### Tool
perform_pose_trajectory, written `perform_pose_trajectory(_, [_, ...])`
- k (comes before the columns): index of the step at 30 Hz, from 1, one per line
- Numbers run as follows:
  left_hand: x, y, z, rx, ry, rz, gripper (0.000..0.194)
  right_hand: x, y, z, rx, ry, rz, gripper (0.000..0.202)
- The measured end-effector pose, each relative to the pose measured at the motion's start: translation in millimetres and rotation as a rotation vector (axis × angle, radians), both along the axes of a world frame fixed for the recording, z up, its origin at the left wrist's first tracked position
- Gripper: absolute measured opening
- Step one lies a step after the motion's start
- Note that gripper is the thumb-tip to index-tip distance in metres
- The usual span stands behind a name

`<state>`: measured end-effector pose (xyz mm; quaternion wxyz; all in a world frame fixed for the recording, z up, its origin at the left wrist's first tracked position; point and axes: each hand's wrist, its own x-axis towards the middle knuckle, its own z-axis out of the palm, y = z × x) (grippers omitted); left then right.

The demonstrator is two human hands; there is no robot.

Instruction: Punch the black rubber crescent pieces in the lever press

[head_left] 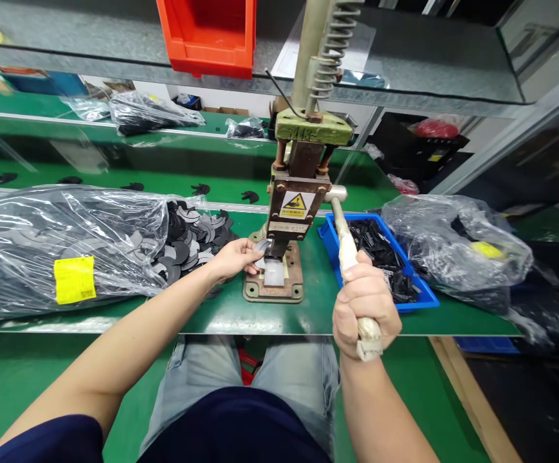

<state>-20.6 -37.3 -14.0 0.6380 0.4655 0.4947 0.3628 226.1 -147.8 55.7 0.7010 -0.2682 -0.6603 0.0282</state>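
Curved piece [262, 245], pinched in the left hand [237, 259] at the press [297, 177], points right, its long axis roughly along the front edge of the bench [314, 288]; the right hand [366, 305] is wrapped around the lever [347, 247], which slants toward that edge.

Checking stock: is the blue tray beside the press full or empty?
Not empty: black parts lie piled in the blue tray; depth can't be told.

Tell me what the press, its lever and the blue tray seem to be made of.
Press: metal, probably steel or iron; scuffed pale-green paint and rusty brown patches suggest it.
Lever: wrinkled, off-white covering looks like wrapped tape; the core is hidden, perhaps metal.
Blue tray: probably moulded plastic, given its smooth, even colour.
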Motion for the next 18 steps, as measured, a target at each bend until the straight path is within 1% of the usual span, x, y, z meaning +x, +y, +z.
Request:
perform_pose_trajectory(2, [6.6,3.4,2.4,-0.036,0.042,-0.014,0.036,0.8,0.5,0.2,0.005,-0.006,0.005,0.020])
perform_pose_trajectory(5, [13.5,8.7,4.8,-0.068,0.127,-0.076,0.034,1.5,1.2,-0.5,0.005,-0.012,0.000,0.020])
perform_pose_trajectory(12, [21.4,22.5,5.3,-0.061,0.307,-0.164,0.028,0.4,2.2,-2.0,0.004,-0.005,-0.002,0.024])
perform_pose_trajectory(15, [24.0,25.5,6.6,-0.065,0.359,-0.184,0.027,-0.8,1.9,-2.3,0.005,0.010,-0.015,0.024])
perform_pose_trajectory(18, [26.8,23.7,7.2,-0.063,0.368,-0.183,0.023,-1.9,1.7,-2.4,0.002,0.027,-0.018,0.023])
